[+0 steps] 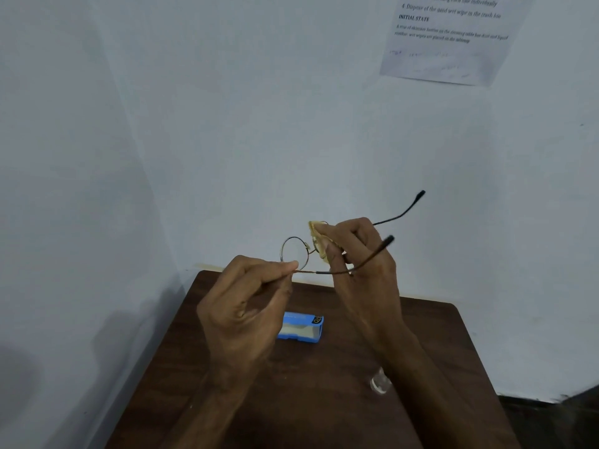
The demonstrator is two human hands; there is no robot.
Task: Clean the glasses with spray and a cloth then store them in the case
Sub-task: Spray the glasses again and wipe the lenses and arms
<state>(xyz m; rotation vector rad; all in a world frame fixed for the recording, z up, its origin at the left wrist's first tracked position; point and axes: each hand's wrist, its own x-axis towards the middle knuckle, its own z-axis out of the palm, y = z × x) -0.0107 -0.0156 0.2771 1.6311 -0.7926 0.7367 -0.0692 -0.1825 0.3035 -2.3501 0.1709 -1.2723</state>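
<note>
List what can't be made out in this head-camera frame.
- Right lens of the glasses: covered by the yellow cloth and right hand.
- Spray bottle: mostly behind the right forearm, blurred.
- Blue case: partly behind the left hand; markings too small.
- Wall sheet: top cut off by the edge.

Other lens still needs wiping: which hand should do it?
Right, probably. The right hand already pinches the yellow cloth over one lens of the glasses. The bare lens sits just beside it. The left hand grips the frame at the hinge and steadies it.
</note>
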